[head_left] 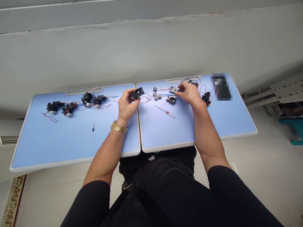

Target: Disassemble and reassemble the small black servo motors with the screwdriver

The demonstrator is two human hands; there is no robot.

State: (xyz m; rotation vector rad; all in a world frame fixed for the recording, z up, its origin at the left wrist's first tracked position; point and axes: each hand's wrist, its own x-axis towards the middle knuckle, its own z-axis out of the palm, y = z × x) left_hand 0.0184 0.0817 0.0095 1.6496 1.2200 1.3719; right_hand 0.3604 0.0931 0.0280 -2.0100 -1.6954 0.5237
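My left hand (127,105) is closed around a black plastic housing (138,92) with a round light spot on its face, held above the gap between the tabletops. Thin dark-red wires (145,100) trail beside it. My right hand (191,94) reaches over the right tabletop, thumb and finger pinching the edge of a silver-and-black mechanical part (174,90). Just below that lies another black part (171,100) with an orange wire. Between my hands sit several small round metal-rimmed pieces (155,94). A screwdriver (165,112) with a clear and red handle lies nearer me.
Several black wired assemblies (87,98) lie on the left tabletop (66,142), along with a short dark-ended tool (93,126). More wired assemblies (206,98) rest at the right, near a blurred-out dark object (222,87). A wall (132,56) stands behind the tables.
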